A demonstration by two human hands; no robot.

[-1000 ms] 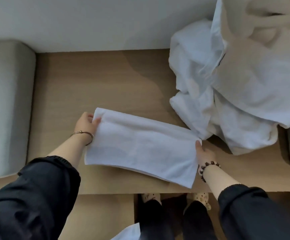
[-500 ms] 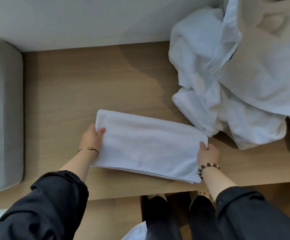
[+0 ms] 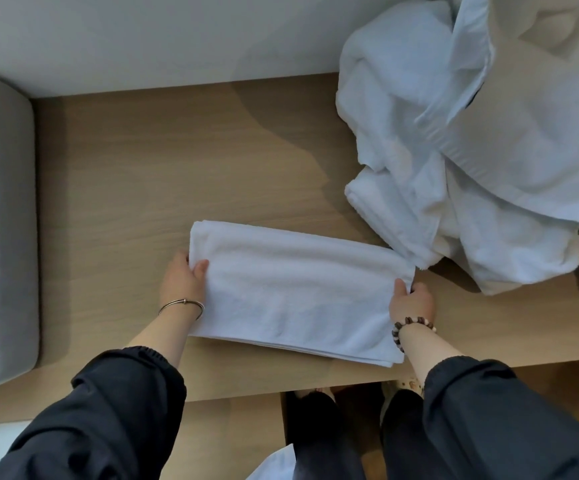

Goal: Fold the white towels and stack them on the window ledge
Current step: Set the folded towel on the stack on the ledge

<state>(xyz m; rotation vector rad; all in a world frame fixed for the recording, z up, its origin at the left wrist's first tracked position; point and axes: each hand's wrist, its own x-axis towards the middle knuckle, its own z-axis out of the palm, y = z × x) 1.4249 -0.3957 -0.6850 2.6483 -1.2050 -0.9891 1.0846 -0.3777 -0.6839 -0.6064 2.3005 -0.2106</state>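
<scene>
The left hand (image 3: 182, 282) and right hand (image 3: 412, 304) are pinching opposite ends of the folded white terry towel (image 3: 298, 292), likely soft and floppy.

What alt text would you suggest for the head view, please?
Seen from above, a person's left hand and right hand grip the short ends of a folded white towel on a wooden ledge. A heap of unfolded white linen lies to the right.

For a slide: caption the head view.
The left hand and right hand grip the ends of a folded towel on the ledge, beside a heap of unfolded linen.
</scene>
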